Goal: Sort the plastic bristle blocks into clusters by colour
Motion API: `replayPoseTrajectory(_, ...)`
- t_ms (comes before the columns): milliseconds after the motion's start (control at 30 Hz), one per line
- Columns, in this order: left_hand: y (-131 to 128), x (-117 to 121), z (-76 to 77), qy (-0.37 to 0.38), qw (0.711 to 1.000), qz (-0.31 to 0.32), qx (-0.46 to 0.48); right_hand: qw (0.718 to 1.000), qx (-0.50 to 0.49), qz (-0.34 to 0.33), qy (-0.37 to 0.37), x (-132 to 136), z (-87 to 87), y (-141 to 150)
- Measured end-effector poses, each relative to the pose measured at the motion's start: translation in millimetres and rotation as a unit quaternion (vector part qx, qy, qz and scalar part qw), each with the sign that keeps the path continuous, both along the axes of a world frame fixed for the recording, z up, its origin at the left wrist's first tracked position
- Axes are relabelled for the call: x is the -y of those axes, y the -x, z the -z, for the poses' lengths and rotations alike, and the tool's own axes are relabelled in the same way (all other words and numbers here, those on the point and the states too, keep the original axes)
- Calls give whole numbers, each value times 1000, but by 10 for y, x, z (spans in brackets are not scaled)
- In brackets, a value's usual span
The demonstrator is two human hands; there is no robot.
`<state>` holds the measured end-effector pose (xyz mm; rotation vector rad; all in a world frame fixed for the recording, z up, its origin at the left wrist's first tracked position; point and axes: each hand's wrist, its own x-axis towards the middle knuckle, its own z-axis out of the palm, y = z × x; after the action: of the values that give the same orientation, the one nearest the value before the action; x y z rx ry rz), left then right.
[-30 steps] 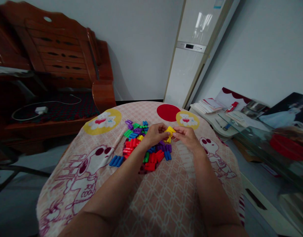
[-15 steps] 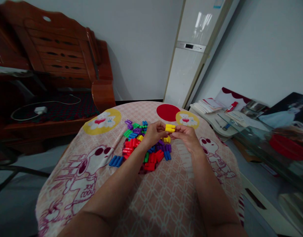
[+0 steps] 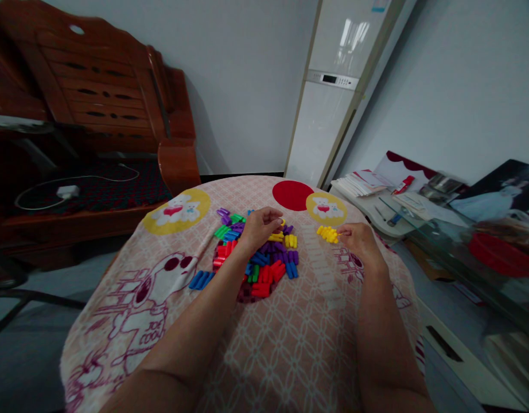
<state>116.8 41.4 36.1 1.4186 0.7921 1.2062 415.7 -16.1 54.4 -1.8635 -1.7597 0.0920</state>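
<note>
My right hand (image 3: 360, 240) pinches the end of a yellow toy building block (image 3: 328, 234) with rounded knobs, at the right part of the table. My left hand (image 3: 261, 228) hovers over the pile of blocks, its fingers loosely stretched and apart, with nothing visibly held. Beneath its fingers lies another yellow block (image 3: 276, 237); a second yellow one (image 3: 291, 241) sits a little to the right. Red blocks (image 3: 264, 278), purple blocks (image 3: 275, 249) and a blue block (image 3: 201, 280) lie around. My left hand and forearm hide part of the pile.
A patterned cloth (image 3: 281, 344) covers the round table. To the right stands a glass shelf (image 3: 440, 246) with papers (image 3: 361, 186) and a red basket (image 3: 501, 252). Behind are a wooden bench (image 3: 105, 97) and a tall white air conditioner (image 3: 320, 115).
My hands have parted. The right hand has carried the yellow block right, away from the pile; the left has let go and shifted slightly left over the blocks.
</note>
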Motion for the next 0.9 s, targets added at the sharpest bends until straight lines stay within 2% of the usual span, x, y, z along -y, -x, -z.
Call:
replayPoseTrajectory(233, 29, -32, 15, 4, 999, -30, -35, 992, 110, 9, 65, -82, 155, 63)
replayPoseTrajectory(367, 114, -90, 41, -48, 987, -87, -124, 989, 126, 31, 73, -93, 155, 65)
replayPoseTrajectory(433, 133, -100, 57, -97, 964, -118, -216, 991, 116, 39, 52, -96, 125, 105)
replayPoseTrajectory(500, 113, -86, 82, -151, 926, -126, -321, 995, 97, 19, 20, -106, 98, 220)
replayPoseTrajectory(633, -6, -14, 182, -223, 834, -88, -497, 990, 84, -110, 9, -136, 157, 682)
replayPoseTrajectory(700, -54, 16, 241, -235, 798, -81, -548, 985, 107, -128, 34, -140, 251, 939)
replayPoseTrajectory(767, -74, 30, 282, -245, 782, -81, -567, 984, 126, -110, 61, -133, 358, 1131)
replayPoseTrajectory(900, -61, 18, 290, -251, 793, -76, -550, 989, 90, -103, 64, -120, 498, 1256)
